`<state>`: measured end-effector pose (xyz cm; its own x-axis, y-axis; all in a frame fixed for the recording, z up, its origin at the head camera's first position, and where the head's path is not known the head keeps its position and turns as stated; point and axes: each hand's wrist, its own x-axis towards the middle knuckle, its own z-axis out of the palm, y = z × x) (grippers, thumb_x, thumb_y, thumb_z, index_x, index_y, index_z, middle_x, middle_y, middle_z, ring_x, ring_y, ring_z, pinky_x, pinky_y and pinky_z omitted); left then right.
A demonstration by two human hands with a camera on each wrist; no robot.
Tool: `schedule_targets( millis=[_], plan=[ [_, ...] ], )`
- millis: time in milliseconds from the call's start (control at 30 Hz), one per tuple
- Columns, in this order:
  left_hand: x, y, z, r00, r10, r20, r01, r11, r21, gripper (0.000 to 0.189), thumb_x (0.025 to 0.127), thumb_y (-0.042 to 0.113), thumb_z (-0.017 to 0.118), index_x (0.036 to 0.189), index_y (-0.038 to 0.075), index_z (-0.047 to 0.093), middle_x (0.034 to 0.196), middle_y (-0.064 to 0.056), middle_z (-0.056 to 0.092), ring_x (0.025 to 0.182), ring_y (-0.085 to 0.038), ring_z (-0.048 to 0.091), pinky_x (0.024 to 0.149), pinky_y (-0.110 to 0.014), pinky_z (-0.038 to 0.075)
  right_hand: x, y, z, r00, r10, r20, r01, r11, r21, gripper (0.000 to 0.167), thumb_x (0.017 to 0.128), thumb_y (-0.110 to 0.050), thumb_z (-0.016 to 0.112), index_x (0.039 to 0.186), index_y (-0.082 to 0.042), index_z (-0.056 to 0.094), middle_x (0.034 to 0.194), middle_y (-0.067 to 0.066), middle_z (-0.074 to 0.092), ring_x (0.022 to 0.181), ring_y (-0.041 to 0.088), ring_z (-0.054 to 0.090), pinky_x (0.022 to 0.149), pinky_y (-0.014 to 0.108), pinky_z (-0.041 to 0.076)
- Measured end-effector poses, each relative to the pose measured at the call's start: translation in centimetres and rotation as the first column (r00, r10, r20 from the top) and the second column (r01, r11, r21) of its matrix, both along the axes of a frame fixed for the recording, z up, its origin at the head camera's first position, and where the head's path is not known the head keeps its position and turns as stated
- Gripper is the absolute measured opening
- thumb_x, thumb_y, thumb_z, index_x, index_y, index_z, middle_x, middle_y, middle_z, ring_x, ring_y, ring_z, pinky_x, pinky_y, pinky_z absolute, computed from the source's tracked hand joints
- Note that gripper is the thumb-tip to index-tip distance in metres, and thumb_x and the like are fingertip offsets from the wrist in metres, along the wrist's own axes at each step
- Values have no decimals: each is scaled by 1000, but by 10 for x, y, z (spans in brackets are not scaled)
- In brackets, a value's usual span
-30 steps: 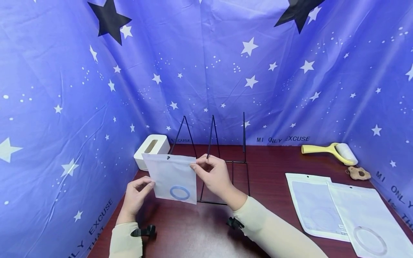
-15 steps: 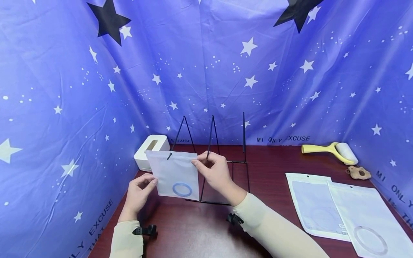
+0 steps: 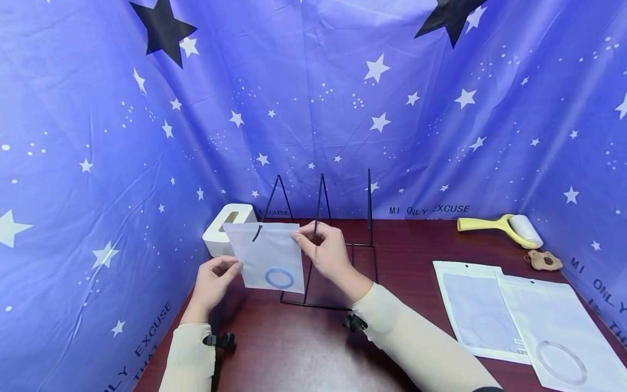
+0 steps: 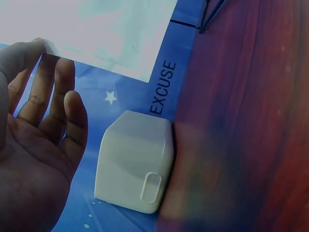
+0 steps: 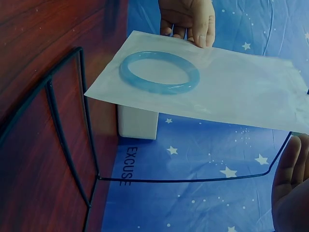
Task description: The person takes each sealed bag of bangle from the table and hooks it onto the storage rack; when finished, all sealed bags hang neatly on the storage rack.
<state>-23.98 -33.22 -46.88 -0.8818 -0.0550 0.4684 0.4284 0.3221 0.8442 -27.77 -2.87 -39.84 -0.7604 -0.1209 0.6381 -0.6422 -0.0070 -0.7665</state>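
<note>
Pouch (image 3: 269, 255) (ring (image 5: 166, 88) inside), pinching fingers (image 3: 305, 244), wire rack (image 5: 183, 181)

"How does the bag (image 3: 269, 256) look?"

"White and cloudy, nearly square, raised and upright left of the middle, its broad face toward the near side."

"Anything in it?"

"A blue ring (image 5: 160, 88) shows through at the lower right."

"Who has it?"

"The left hand (image 3: 214, 280) pinches its left edge, the right hand (image 3: 327, 250) its top right corner."

"And the rack (image 3: 319, 204)?"

"Black wire, three upright peaks, behind the bag; a dark rod end shows at the bag's top edge."
</note>
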Motion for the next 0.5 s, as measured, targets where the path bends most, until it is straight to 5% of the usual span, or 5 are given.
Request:
schedule_targets(
  millis=[233, 367, 500],
  plan=[
    [-5, 4, 13, 999, -12, 35, 13, 1000, -18, 10, 95, -3, 73, 103, -9, 74, 88, -30, 70, 75, -9, 69, 69, -22, 53, -17, -1, -4, 1000, -24, 15, 24, 1000, 8, 8, 90, -10, 84, 95, -4, 81, 71, 7, 69, 56, 7, 58, 51, 22, 43],
    [-10, 6, 19, 999, -6, 44, 8, 999, -38, 11, 96, -1, 73, 104, -9, 74, 89, -30, 71, 76, -18, 70, 70, -23, 55, -24, 1, -1, 999, -46, 29, 45, 999, 21, 9, 91, -18, 84, 94, -9, 81, 73, 1, 70, 57, 14, 60, 52, 24, 47],
    [-15, 10, 27, 999, 19, 45, -17, 998, -59, 13, 97, 0, 73, 105, -10, 74, 90, -31, 71, 75, -15, 70, 69, -23, 54, -31, 3, 2, 998, -36, 46, 36, 999, 11, 10, 93, -19, 83, 95, -9, 81, 76, 2, 72, 56, 27, 65, 53, 28, 52]
  ],
)
